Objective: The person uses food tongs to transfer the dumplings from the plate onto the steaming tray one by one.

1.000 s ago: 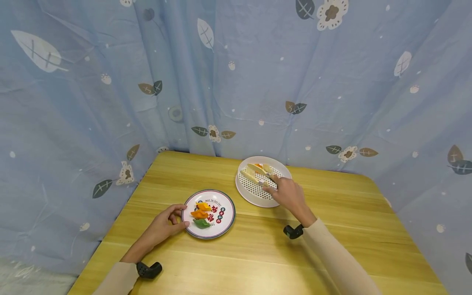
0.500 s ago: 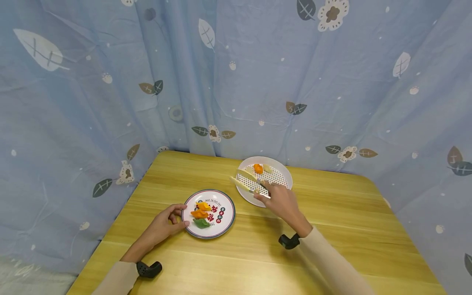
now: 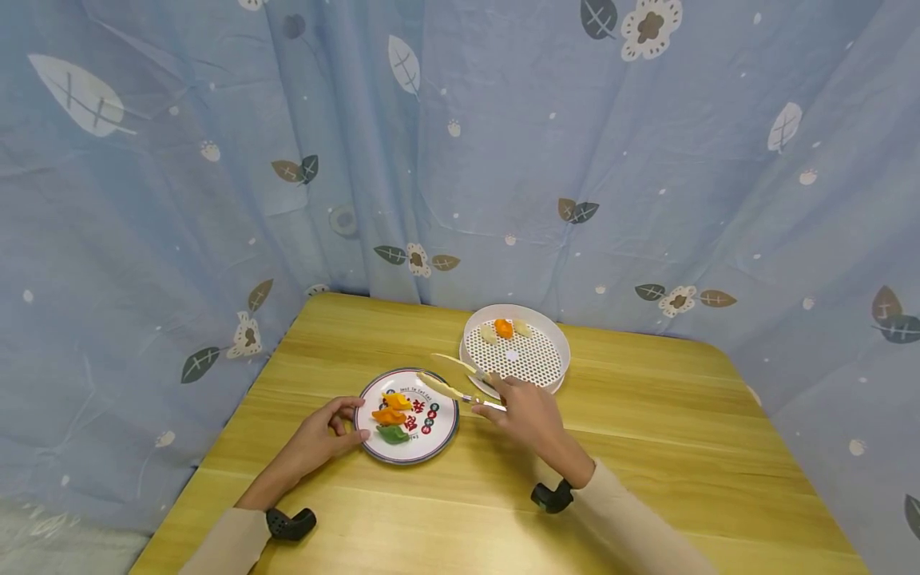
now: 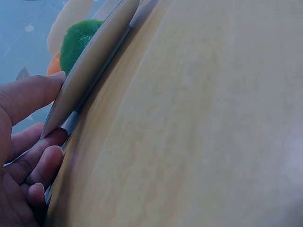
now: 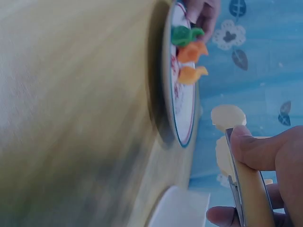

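Cream tongs (image 3: 454, 381) gripped by right hand (image 3: 523, 413); left hand (image 3: 321, 435) pinching plate (image 3: 438, 435) rim.

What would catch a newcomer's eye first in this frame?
The right hand grips pale tongs over the near centre of the yellow wooden table, with their tips above the edge of the round printed plate. That plate holds two orange dumplings and a green dumpling, and the left hand holds its left rim. Behind it, a white perforated round tray carries three more pieces at its far edge.
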The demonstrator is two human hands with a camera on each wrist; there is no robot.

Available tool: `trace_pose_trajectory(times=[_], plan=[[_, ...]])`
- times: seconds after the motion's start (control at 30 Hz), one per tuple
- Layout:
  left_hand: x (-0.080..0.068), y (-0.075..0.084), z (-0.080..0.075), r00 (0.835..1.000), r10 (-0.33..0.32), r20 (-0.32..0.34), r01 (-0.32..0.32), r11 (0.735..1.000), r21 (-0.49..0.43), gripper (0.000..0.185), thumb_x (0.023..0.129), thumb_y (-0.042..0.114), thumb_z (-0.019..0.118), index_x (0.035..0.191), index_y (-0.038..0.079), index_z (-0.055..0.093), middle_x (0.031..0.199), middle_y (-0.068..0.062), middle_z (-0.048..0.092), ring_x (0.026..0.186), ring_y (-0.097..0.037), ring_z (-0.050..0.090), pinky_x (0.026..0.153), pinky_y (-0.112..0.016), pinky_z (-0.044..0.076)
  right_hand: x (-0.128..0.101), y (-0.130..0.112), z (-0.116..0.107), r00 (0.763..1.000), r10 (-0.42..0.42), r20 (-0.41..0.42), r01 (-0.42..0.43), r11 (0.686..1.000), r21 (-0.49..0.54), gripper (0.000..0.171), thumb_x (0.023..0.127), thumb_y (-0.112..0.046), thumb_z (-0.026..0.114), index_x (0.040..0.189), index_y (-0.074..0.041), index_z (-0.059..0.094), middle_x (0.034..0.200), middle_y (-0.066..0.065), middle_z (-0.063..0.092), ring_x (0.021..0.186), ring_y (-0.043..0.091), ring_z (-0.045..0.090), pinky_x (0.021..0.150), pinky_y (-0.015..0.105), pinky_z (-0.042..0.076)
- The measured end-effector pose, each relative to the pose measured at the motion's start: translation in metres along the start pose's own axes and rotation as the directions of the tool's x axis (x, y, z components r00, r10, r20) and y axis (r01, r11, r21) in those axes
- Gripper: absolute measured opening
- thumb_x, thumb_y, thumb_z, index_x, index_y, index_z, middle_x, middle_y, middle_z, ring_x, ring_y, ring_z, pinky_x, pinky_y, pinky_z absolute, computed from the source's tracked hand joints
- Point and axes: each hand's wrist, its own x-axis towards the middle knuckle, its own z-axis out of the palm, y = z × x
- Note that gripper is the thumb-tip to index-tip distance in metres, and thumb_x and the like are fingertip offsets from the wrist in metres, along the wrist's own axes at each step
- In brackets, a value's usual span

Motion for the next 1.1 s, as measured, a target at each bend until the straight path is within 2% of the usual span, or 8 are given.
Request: trace_pose_trajectory(times=[0.1,0.27,0.33,0.5,0.6,0.7,0.9,1.1], plan=[[0.0,0.001,0.0,1.0,-0.003,0.0,0.003,1.0,0.004,0.056,0.088,0.03,0.084,0.135,0.013,0.06,0.112,-0.009,0.058,0.088,-0.023,0.051,0.071,-0.028,0.042,-0.003,-0.005,0.003,1.0,-0.03,-0.007,0.03,1.0,0.01,0.065,0.086,-0.06,0.075,0.13,-0.012,0.071,0.073,-0.008,0.056,0.061,0.009,0.047,0.055,0.029,0.04],[0.001,0.002,-0.001,1.0,-0.005,0.004,0.005,1.0,0.005,0.056,0.089,0.03,0.084,0.136,0.014,0.06,0.112,-0.009,0.059,0.088,-0.024,0.051,0.071,-0.028,0.042,-0.006,-0.013,0.004,0.997,-0.077,-0.023,0.078,0.995,0.055,0.051,0.085,-0.056,0.078,0.11,-0.013,0.073,0.069,-0.011,0.048,0.058,0.007,0.043,0.051,0.026,0.036],[0.001,0.002,-0.001,1.0,0.001,0.005,-0.001,1.0,0.009,0.056,0.089,0.031,0.084,0.136,0.014,0.06,0.112,-0.009,0.059,0.088,-0.024,0.051,0.071,-0.028,0.042,-0.007,-0.016,0.004,0.996,-0.084,-0.025,0.086,0.994,0.062,0.049,0.085,-0.056,0.079,0.107,-0.013,0.071,0.068,-0.012,0.044,0.058,0.007,0.042,0.051,0.025,0.035],[0.002,0.001,0.0,1.0,0.007,0.002,-0.007,1.0,0.017,0.056,0.088,0.032,0.084,0.136,0.014,0.061,0.111,-0.008,0.06,0.087,-0.023,0.051,0.07,-0.028,0.042,-0.009,-0.022,0.005,0.995,-0.095,-0.019,0.096,0.992,0.077,0.054,0.084,-0.057,0.079,0.117,-0.015,0.073,0.067,-0.012,0.043,0.059,0.007,0.041,0.05,0.025,0.034],[0.003,0.0,0.001,1.0,0.008,-0.001,-0.008,1.0,0.02,0.056,0.087,0.031,0.085,0.135,0.014,0.061,0.111,-0.008,0.06,0.086,-0.023,0.051,0.07,-0.028,0.042,-0.01,-0.024,0.008,0.995,-0.099,0.001,0.099,0.992,0.076,0.061,0.086,-0.06,0.076,0.127,-0.015,0.072,0.07,-0.011,0.047,0.057,0.006,0.041,0.049,0.025,0.034],[0.002,0.0,0.001,1.0,0.009,-0.002,-0.009,1.0,0.022,0.056,0.087,0.031,0.085,0.135,0.014,0.061,0.11,-0.008,0.06,0.086,-0.023,0.051,0.07,-0.028,0.042,-0.011,-0.026,0.01,0.995,-0.103,0.015,0.102,0.992,0.069,0.062,0.087,-0.061,0.074,0.13,-0.015,0.071,0.074,-0.008,0.056,0.057,0.007,0.042,0.05,0.025,0.035],[0.002,0.001,0.002,1.0,0.003,-0.005,-0.003,1.0,0.019,0.057,0.087,0.029,0.085,0.135,0.013,0.061,0.11,-0.008,0.06,0.086,-0.023,0.051,0.07,-0.028,0.042,-0.011,-0.026,0.015,0.995,-0.103,0.012,0.102,0.994,0.048,0.06,0.087,-0.061,0.074,0.131,-0.019,0.071,0.091,-0.004,0.07,0.058,0.008,0.045,0.051,0.026,0.037],[0.001,0.001,0.001,1.0,-0.005,-0.006,0.005,1.0,0.011,0.058,0.087,0.031,0.085,0.136,0.013,0.06,0.112,-0.009,0.059,0.086,-0.023,0.051,0.07,-0.028,0.042,-0.011,-0.029,0.016,0.991,-0.131,-0.001,0.131,0.991,0.036,0.061,0.087,-0.059,0.075,0.13,-0.016,0.072,0.104,0.0,0.074,0.063,0.009,0.055,0.053,0.026,0.042]])
